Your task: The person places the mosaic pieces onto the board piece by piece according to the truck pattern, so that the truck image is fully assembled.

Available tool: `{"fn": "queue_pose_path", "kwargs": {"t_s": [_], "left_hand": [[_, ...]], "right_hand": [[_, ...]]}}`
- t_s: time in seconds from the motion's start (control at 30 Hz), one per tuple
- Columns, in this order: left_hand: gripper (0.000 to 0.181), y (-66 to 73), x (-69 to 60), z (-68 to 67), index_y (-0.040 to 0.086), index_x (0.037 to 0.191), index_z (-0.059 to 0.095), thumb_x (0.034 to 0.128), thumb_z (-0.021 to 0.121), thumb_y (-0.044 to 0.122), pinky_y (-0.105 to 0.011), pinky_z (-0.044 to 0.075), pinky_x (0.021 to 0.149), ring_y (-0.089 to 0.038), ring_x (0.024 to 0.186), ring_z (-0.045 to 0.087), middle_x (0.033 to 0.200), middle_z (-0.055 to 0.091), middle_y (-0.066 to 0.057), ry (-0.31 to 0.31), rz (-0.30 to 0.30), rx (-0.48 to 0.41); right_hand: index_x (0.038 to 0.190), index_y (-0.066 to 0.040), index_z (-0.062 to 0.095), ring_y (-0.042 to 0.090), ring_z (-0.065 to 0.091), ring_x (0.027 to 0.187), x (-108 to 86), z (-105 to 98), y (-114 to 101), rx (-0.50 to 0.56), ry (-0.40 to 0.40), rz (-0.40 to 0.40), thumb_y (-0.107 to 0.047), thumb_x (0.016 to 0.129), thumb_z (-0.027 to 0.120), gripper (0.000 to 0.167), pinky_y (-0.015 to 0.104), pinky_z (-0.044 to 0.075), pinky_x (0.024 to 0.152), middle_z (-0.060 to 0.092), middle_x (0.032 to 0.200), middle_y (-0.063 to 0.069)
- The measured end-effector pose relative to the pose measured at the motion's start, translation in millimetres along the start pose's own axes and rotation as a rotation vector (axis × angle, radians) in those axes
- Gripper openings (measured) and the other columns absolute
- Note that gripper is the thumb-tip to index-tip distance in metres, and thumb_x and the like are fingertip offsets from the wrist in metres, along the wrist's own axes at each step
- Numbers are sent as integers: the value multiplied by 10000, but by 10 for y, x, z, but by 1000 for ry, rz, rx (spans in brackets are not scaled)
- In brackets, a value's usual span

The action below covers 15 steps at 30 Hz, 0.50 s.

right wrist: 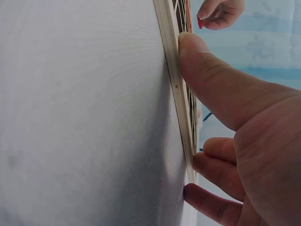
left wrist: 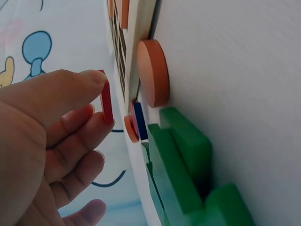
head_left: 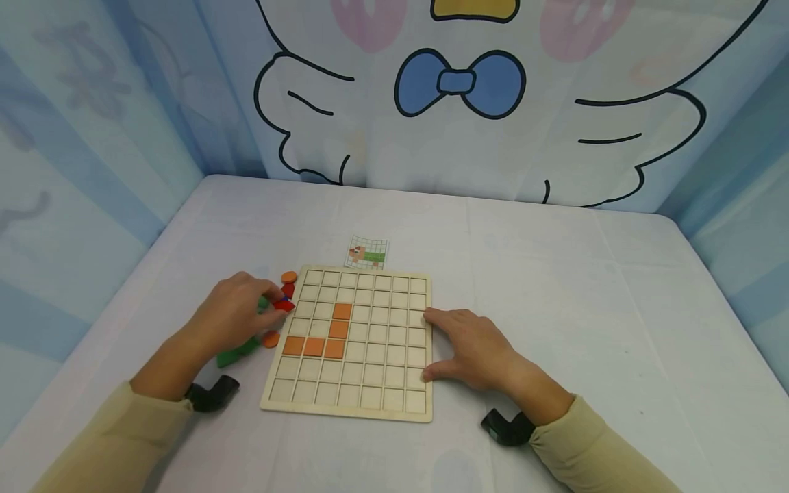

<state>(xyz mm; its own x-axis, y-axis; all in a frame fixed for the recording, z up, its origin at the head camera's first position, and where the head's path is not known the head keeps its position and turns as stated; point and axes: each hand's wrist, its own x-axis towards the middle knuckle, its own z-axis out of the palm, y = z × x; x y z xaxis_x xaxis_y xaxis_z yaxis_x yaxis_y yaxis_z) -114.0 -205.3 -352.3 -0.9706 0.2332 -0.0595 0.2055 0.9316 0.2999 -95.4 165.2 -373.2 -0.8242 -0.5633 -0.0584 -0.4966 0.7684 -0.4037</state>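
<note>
- The left hand (head_left: 229,313) pinched a small red piece (left wrist: 107,103) between thumb and index finger; in the left wrist view, its other fingers were loosely bent beneath.
- That red piece was held above the table, beside the left edge of a square wooden board (head_left: 376,356).
- The right hand (head_left: 477,350) was relaxed and spread, grasping nothing, with its thumb and fingertips touching the board's right edge.
- The board lay flat on a white-covered table (head_left: 555,287), its surface divided into a grid of small cells.
- Five orange squares (head_left: 314,347) filled cells on the board's left half: a row of three, with two more running away from the person above the row's right end, like a backwards L.
- Just left of the board were loose pieces: green pieces (head_left: 237,352), one orange disc near the person (head_left: 270,339), another orange disc farther off (head_left: 289,276), and a second red piece (head_left: 288,290) and a dark blue piece (left wrist: 139,121), both partly hidden.
- A small card (head_left: 368,253) lay at the board's far edge, printed with an orange-and-green figure on a grid.
- Behind the table hung a pale cloth backdrop (head_left: 456,150) with a cartoon blue bow tie.
</note>
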Motion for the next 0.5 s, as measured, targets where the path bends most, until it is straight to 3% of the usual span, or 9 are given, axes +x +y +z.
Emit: {"fn": "queue_pose_path", "kwargs": {"t_s": [0.33, 0.5], "left_hand": [[258, 105, 46, 24, 29, 999, 728, 862, 795, 237, -488, 468, 841, -321, 957, 559, 918, 679, -70, 51, 72, 3], [282, 170, 75, 25, 34, 1016, 743, 865, 796, 266, -461, 469, 813, -296, 918, 548, 927, 677, -62, 43, 67, 19]], "right_hand": [[1431, -46, 503, 345, 508, 1278, 3, -10, -11, -4, -1, 1, -492, 778, 827, 854, 567, 428, 964, 550, 1417, 118], [1433, -48, 501, 347, 508, 1278, 3, -10, -14, -5, -2, 4, -495, 779, 825, 856, 572, 426, 962, 550, 1418, 118]]}}
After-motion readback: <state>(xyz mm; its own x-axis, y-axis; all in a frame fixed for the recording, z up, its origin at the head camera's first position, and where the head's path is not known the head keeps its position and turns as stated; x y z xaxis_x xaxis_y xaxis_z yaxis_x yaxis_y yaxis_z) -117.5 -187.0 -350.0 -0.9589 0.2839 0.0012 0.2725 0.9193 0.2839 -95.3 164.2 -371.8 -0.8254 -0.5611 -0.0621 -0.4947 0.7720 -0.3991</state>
